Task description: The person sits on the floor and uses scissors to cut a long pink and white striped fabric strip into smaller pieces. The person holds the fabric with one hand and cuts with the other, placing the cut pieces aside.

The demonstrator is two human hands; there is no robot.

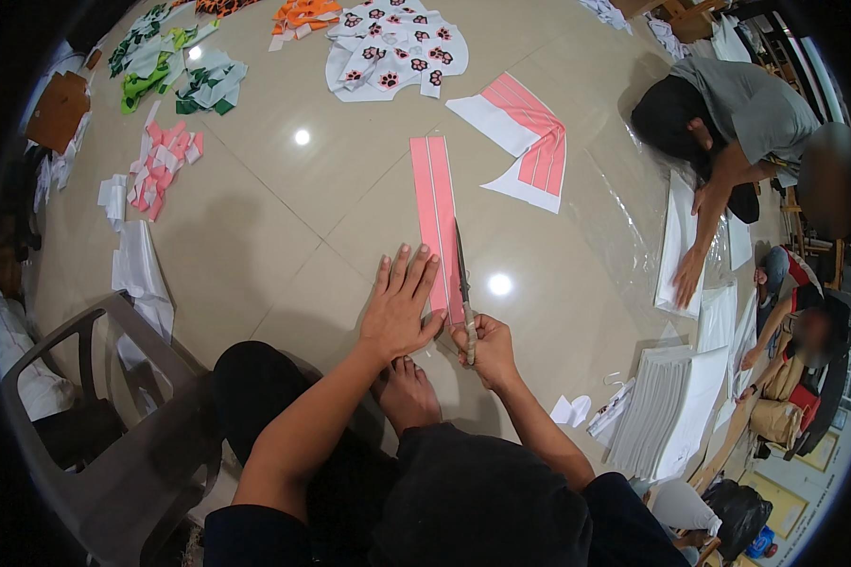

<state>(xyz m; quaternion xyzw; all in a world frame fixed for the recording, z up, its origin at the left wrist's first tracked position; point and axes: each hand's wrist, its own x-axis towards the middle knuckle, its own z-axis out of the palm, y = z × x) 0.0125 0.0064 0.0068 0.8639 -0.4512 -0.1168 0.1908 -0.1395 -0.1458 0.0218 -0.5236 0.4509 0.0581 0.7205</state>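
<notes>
A long pink strip of fabric [428, 194] with white lines lies on the tiled floor in front of me. My left hand [399, 300] rests flat on its near part, fingers spread, pressing it down. My right hand [488, 353] grips a pair of scissors [464, 274] whose handles look wrapped. The dark blades point away from me along the strip's right edge; whether they are parted is too small to tell. Beyond and to the right lies a folded pink-striped white fabric piece [529, 142], touched by neither hand.
Pink scraps [165, 161] and green-patterned pieces [208, 83] lie at the far left; paw-print fabric [395, 47] lies far ahead. A grey plastic chair [151, 439] stands at my left. At right are a stack of white sheets [667, 411] and a co-worker [756, 113] bending over white material.
</notes>
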